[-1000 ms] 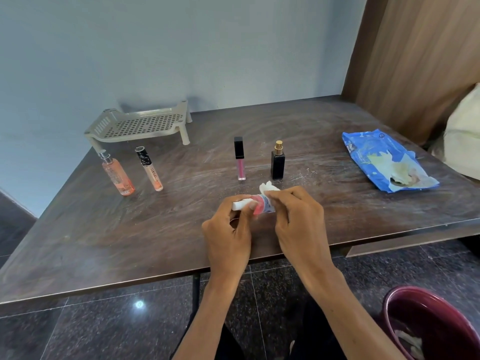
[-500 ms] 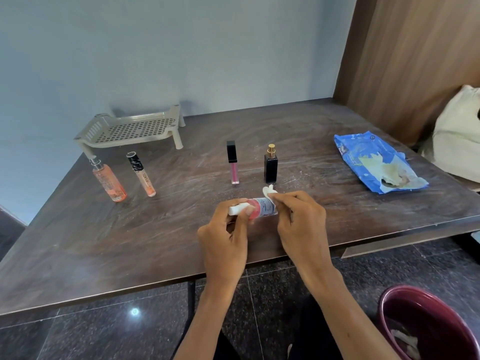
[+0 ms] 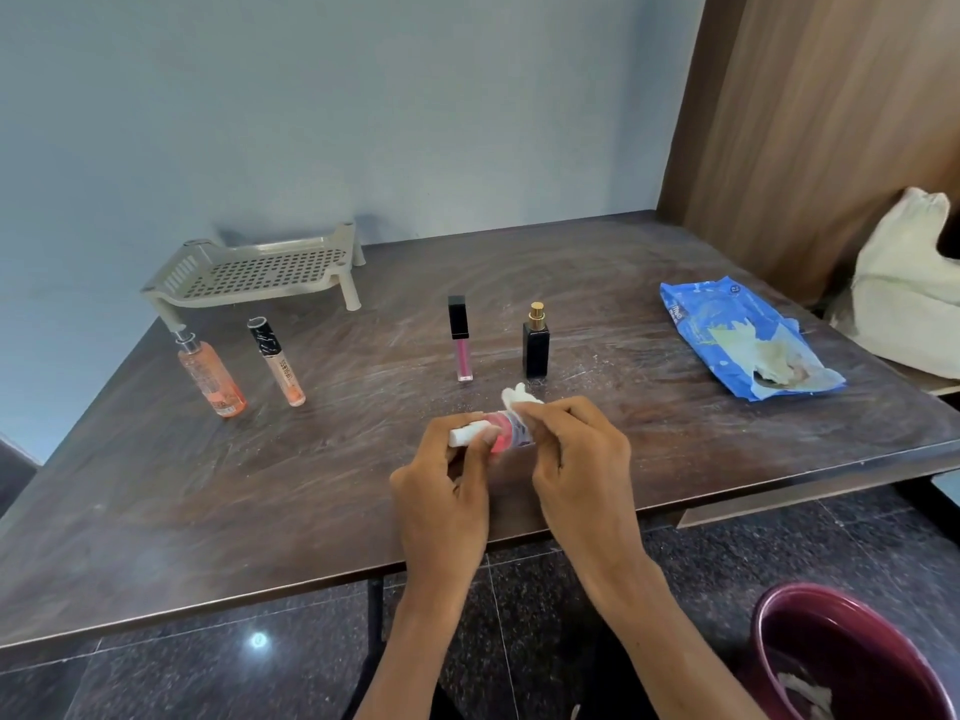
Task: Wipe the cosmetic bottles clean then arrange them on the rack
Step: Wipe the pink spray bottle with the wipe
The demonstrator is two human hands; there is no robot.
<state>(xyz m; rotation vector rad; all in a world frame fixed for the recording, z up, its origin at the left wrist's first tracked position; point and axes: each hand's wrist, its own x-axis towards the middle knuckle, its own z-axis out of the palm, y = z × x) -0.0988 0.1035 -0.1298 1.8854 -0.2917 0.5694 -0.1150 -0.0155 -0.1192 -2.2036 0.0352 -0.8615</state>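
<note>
Left hand (image 3: pixel 441 491) of mine pinches the small bottle (image 3: pixel 506 433) by its white cap end, thumb and fingers closed round it, just above the near part of the table (image 3: pixel 156 511). My right hand (image 3: pixel 579 459) is closed on a white wipe (image 3: pixel 519 396) pressed against the bottle's other end. The bottle lies level between my hands, its long axis running left to right, cap to the left. Both hands touch it, so neither has to reach. Its body looks pink with a pale printed label, partly hidden by my fingers; I can't tell how clean it is.

Farther out stand a pink gloss (image 3: pixel 460 337) and a black bottle (image 3: pixel 536 343) with a gold top, both upright and apart. To the left lie a peach tube (image 3: pixel 278 363) and an orange spray (image 3: pixel 208 374), side by side, tilted on the table. Behind them sits the rack (image 3: pixel 260 272), far left, with nothing on it. From my hands, it lies forward and to the left, so I judge my left hand is the better placed to carry the bottle there. A blue wipe pack (image 3: pixel 727 324) lies well off to the right.
</note>
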